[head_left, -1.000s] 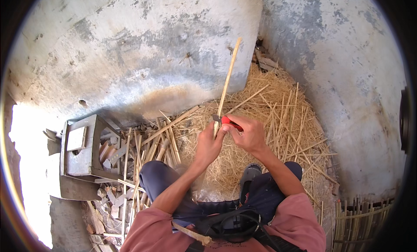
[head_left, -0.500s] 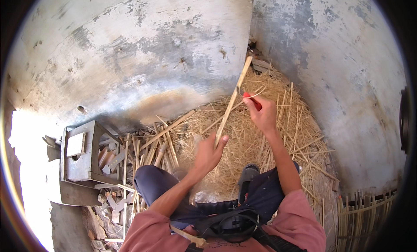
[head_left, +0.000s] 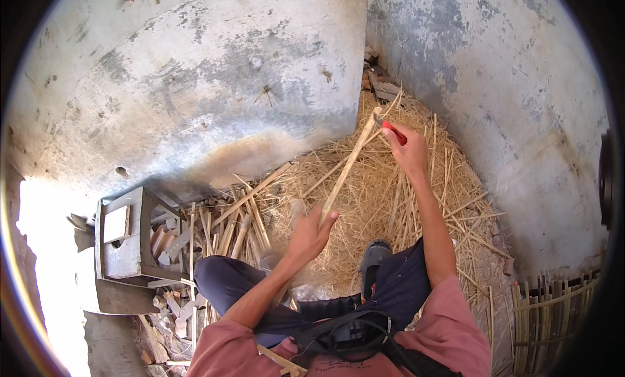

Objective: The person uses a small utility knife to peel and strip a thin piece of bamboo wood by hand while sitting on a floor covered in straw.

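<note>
A long pale strip, bamboo by its look, [head_left: 348, 165] slants up and away in front of me. Closed round its near end is my left hand [head_left: 310, 236], thumb along the side. My right hand [head_left: 410, 149] grips a red-handled knife [head_left: 396, 134]. Its blade lies against the strip close to the far tip, where a small curl seems to stand up. Fingers of the right hand partly cover the handle.
Straw-like shavings [head_left: 351, 227] and loose strips cover the floor between my legs and the walls. A grey wooden box [head_left: 124, 247] with a round hole stands at left, near broken rubble [head_left: 172, 309]. Slatted fencing [head_left: 553, 318] leans at lower right. Peeling walls [head_left: 215, 84] meet ahead.
My right hand and the knife have moved up and outward along the strip to its far tip. The thin curled shaving has shifted with the blade. My left hand keeps its grip.
</note>
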